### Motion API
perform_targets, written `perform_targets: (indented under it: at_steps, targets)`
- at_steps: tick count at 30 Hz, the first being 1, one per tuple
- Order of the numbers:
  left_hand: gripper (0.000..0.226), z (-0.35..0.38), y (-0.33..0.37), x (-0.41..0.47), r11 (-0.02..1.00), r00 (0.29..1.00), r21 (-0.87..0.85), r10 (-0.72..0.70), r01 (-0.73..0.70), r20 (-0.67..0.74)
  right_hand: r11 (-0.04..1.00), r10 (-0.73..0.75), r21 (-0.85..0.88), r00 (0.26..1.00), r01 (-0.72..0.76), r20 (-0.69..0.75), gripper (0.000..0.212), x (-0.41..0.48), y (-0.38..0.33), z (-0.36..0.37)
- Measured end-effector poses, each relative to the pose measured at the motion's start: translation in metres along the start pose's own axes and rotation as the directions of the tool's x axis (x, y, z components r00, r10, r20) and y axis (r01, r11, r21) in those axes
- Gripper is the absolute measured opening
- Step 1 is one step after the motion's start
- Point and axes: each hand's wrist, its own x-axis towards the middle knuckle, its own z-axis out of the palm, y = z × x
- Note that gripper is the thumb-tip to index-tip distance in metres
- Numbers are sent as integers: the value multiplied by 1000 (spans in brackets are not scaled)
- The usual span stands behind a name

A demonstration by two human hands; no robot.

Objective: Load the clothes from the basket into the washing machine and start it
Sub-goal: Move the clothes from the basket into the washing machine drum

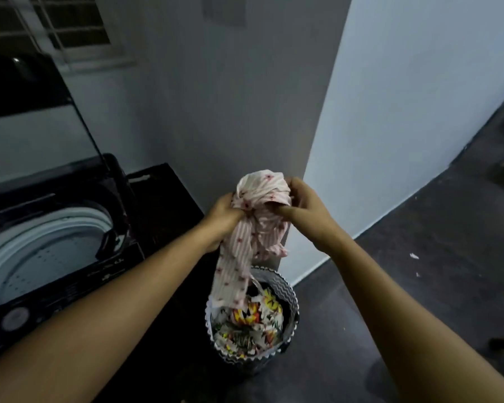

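A pink striped garment [256, 216] with small red flowers hangs bunched above the basket, its tail trailing down to the rim. My left hand [224, 219] grips its left side and my right hand [306, 207] grips the top right of the bundle. Below stands the round zigzag-patterned basket [291, 292], holding a bright yellow, red and white patterned cloth [250, 318]. The black top-loading washing machine [128, 263] stands at the left with its lid [32, 112] raised and its pale drum [41, 251] showing.
A grey wall corner [317, 141] rises right behind the basket. A window [56, 27] sits above the machine. Dark floor [419, 257] stretches to the right, with small white scraps on it and a pale object at the far right edge.
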Motion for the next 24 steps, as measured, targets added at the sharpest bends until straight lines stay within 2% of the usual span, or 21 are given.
perform_targets:
  at_steps: [4,7,9,13,17,20,24]
  targets:
    - [28,-23,53,-3,967,995,-246,48,-69,-92,968,82,-246,989,-51,119,92,1,-1,-12]
    - [26,-50,82,-7,948,983,-272,133,-163,-125,945,188,-301,964,-126,186,104,7,-14,5]
    - [27,-72,98,-17,935,974,-281,182,-215,-138,947,188,-298,958,-119,215,99,19,-26,21]
    - [29,-123,132,-40,876,942,-352,282,-330,-183,928,123,-372,939,5,320,77,45,-55,61]
    - [27,-187,154,-66,880,898,-239,344,-411,-275,972,110,-232,952,-42,285,10,64,-105,110]
    - [27,-240,160,-87,888,851,-165,336,-429,-403,997,74,-24,968,-70,241,10,80,-145,147]
    - [30,-304,149,-107,887,785,-136,309,-442,-537,979,26,186,961,-80,274,13,100,-186,207]
